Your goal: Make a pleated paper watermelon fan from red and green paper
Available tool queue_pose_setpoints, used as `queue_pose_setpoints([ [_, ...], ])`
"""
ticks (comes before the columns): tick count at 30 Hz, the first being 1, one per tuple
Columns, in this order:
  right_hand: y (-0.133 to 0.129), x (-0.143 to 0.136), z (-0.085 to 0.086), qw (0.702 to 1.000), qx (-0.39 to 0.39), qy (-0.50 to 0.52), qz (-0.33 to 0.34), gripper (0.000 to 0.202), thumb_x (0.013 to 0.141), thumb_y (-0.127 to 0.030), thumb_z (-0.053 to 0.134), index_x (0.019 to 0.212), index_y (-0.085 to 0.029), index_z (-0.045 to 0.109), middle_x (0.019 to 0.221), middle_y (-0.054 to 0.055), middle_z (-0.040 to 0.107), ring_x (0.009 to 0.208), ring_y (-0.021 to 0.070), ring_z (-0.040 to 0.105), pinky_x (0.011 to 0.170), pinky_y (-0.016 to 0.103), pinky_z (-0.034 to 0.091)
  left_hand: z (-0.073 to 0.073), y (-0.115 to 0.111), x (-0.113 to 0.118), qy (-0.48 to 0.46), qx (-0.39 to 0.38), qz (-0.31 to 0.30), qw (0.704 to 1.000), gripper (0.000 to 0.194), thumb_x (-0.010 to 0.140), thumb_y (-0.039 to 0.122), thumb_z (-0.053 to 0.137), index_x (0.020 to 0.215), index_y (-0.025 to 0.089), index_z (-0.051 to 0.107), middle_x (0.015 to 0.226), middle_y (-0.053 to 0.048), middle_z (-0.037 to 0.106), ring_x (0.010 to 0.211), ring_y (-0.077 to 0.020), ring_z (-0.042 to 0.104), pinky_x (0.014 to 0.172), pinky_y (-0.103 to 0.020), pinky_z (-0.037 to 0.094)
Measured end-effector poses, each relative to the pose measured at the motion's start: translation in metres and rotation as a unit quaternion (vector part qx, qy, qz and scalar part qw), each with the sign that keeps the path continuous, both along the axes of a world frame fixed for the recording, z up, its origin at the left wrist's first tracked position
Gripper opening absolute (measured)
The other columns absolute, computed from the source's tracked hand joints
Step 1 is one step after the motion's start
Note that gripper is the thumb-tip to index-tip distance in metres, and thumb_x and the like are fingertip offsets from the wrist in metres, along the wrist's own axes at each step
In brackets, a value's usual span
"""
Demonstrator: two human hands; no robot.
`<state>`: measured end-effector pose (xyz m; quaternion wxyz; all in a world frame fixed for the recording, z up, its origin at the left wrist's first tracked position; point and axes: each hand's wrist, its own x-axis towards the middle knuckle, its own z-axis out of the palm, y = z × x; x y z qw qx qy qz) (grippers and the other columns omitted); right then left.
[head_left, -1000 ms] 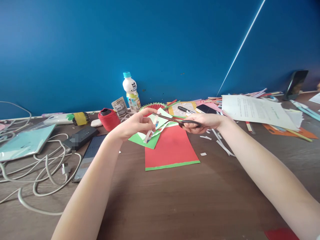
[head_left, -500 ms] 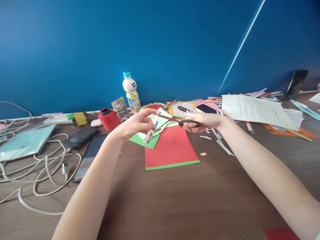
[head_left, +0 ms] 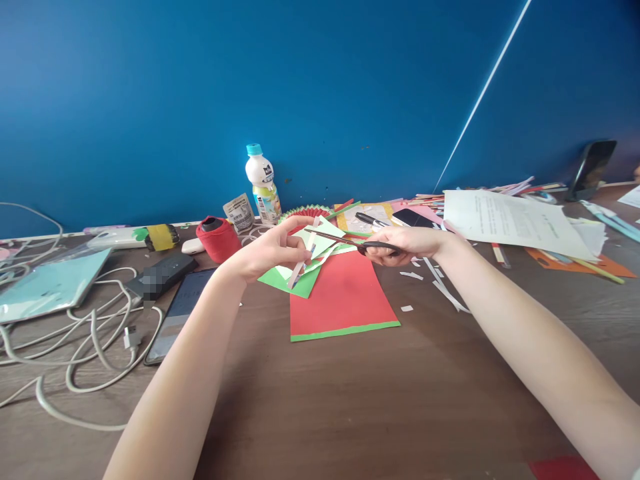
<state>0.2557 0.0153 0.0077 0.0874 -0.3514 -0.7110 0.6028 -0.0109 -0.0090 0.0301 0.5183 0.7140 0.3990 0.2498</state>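
Note:
My left hand [head_left: 275, 252] is closed, pinching a narrow pale strip [head_left: 297, 273] with bluish marks; its lower end hangs down from the fingers. Black-handled scissors [head_left: 361, 245] are in my right hand [head_left: 403, 241], their blades pointing left toward the strip's upper part. Whether the blades touch the strip I cannot tell. Beneath the hands lies a red paper sheet [head_left: 345, 300] with a green edge. Green paper [head_left: 306, 287] and pale green paper pieces [head_left: 327, 231] overlap it at the upper left.
Left are a phone [head_left: 177, 327], white cables [head_left: 95, 340] and a red roll [head_left: 220, 239]. A bottle [head_left: 264, 187] stands by the blue wall. Right lie paper scraps [head_left: 445, 293], a marker [head_left: 369, 219] and a printed sheet [head_left: 510, 223]; another phone [head_left: 593, 170] leans upright.
The pale strip has turned slightly in my left fingers, so its blue marks show less. Both hands and the scissors stay almost where they were.

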Motion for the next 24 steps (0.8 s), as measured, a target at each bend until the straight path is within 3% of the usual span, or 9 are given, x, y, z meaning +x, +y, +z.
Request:
queue_pose_setpoints([
  [5,-0.001,0.001,0.003,0.999,0.016,-0.044,0.004,0.019,0.081,-0.035,0.05,0.078,-0.016,0.05,0.056,-0.005,0.037,0.042,0.0033,0.027,0.036,0.018,0.019,0.003,0.001,-0.004,0.063,0.023,0.012,0.998,0.065,0.071,0.02,0.058,0.13,0.024,0.031,0.065,0.004,0.057,0.065,-0.0133,0.057,0.059,-0.026,0.043],
  [11,-0.001,0.003,0.011,0.985,0.131,-0.107,-0.025,0.022,0.074,-0.033,0.054,0.087,-0.016,0.056,0.072,0.002,0.055,0.06,0.0098,0.047,0.055,0.023,0.035,0.0,0.007,-0.015,0.177,0.015,0.063,0.982,0.084,0.067,0.023,0.061,0.137,0.023,0.016,0.064,0.003,0.06,0.063,-0.0162,0.059,0.061,-0.03,0.046],
  [14,0.001,0.005,0.01,0.967,0.17,-0.189,-0.006,0.022,0.068,-0.033,0.058,0.086,-0.019,0.058,0.081,0.002,0.057,0.066,0.012,0.049,0.054,0.024,0.032,-0.006,0.01,-0.017,0.245,-0.005,0.092,0.965,0.09,0.065,0.022,0.061,0.138,0.02,0.01,0.066,0.001,0.061,0.062,-0.0168,0.059,0.058,-0.028,0.046],
  [17,0.003,0.005,0.006,0.94,0.188,-0.282,0.038,0.018,0.065,-0.033,0.059,0.078,-0.021,0.059,0.076,-0.001,0.056,0.06,0.0116,0.045,0.05,0.025,0.026,-0.015,0.014,-0.017,0.308,-0.001,0.102,0.946,0.09,0.065,0.025,0.06,0.139,0.019,0.008,0.07,-0.001,0.063,0.061,-0.0172,0.058,0.054,-0.026,0.043],
  [21,0.003,0.0,0.0,0.922,0.212,-0.321,0.046,0.011,0.065,-0.03,0.059,0.062,-0.02,0.055,0.062,-0.002,0.05,0.051,0.0099,0.039,0.047,0.026,0.021,-0.029,0.022,-0.017,0.401,0.083,0.127,0.903,0.089,0.064,0.035,0.062,0.139,0.021,0.014,0.076,-0.005,0.064,0.057,-0.0189,0.056,0.05,-0.026,0.039],
  [24,0.002,-0.003,-0.003,0.923,0.214,-0.32,0.027,0.015,0.065,-0.032,0.06,0.057,-0.02,0.055,0.055,-0.002,0.047,0.047,0.0098,0.039,0.046,0.026,0.022,-0.036,0.024,-0.015,0.404,0.155,0.147,0.89,0.082,0.065,0.033,0.061,0.137,0.023,0.022,0.076,-0.005,0.063,0.062,-0.0213,0.056,0.054,-0.027,0.038],
])
